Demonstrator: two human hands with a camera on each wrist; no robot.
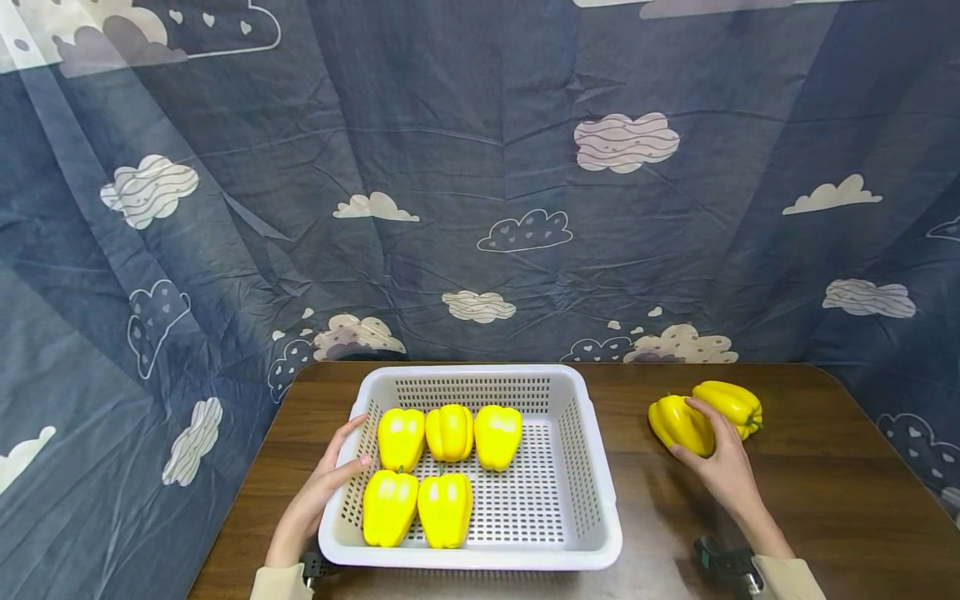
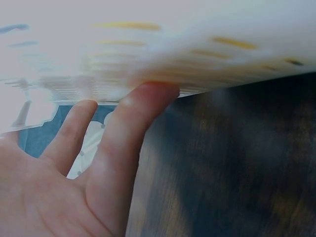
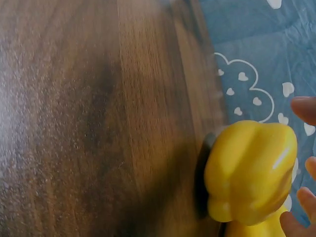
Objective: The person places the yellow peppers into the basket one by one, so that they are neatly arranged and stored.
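A white slotted plastic basket (image 1: 543,560) stands on the wooden table with several yellow bell peppers (image 1: 446,510) inside, in a back row and a front row. My left hand (image 1: 322,483) is at the basket's left side, fingers extended against it; in the left wrist view the thumb (image 2: 131,118) meets the slotted wall. To the right of the basket, my right hand (image 1: 720,462) reaches over a yellow bell pepper (image 1: 678,423), thumb and fingers spread around it. The right wrist view shows a gap between fingertips and that bell pepper (image 3: 252,173). Another bell pepper (image 1: 731,406) lies just behind it.
The dark brown table (image 1: 840,500) ends at the back against a blue curtain (image 1: 450,167) printed with clouds. The basket's right part shows bare slotted floor (image 1: 532,492). Dark straps with small devices (image 1: 723,558) sit at both wrists.
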